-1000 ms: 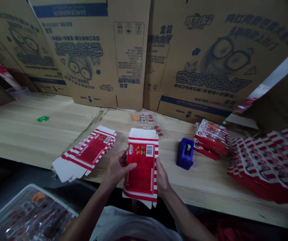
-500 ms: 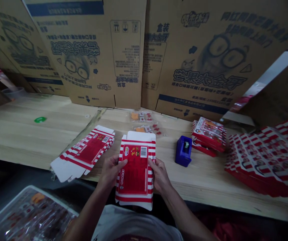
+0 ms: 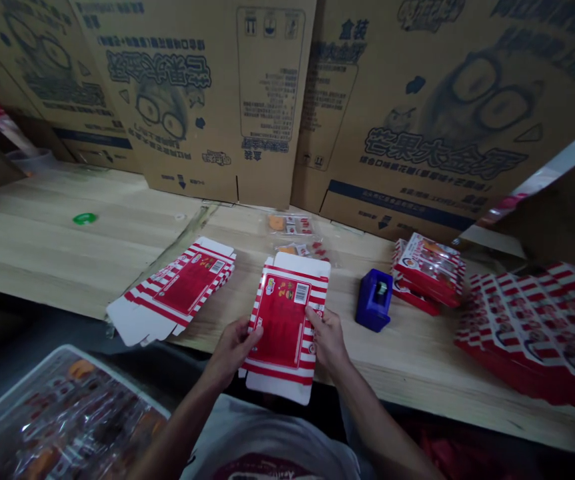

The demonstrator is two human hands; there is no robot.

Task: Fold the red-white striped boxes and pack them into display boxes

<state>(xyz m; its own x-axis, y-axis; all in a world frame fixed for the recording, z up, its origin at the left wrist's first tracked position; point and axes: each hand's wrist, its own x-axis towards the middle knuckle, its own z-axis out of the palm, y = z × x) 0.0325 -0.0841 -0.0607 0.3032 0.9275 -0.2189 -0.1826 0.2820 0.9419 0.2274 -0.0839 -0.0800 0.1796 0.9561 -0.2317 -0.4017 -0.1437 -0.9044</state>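
Note:
Between both hands is a red-and-white striped carton (image 3: 278, 325), its printed back facing up and white flaps sticking out at top and bottom. My left hand (image 3: 235, 347) pinches its left edge, thumb on the face. On the opposite edge my right hand (image 3: 328, 335) grips it, thumb also on the face. The carton overhangs the table's front edge. To the left lies a stack of flat cartons (image 3: 180, 287) of the same print. Two clear packets with orange and red pieces lie just beyond, the farther packet (image 3: 290, 225) lying flat.
A blue tape dispenser (image 3: 373, 301) stands right of the hands. Behind it are filled boxes (image 3: 430, 267), and many more striped boxes (image 3: 537, 327) fill the right. A white-rimmed bin (image 3: 70, 351) of wrapped packets is at lower left. Cardboard sheets (image 3: 262, 180) wall the back; a green ring (image 3: 85, 219) lies left.
The view has shifted slightly, so the table things sit a little farther right. The held carton tilts a bit more; both hands still hold its sides, the left one somewhat lower on it.

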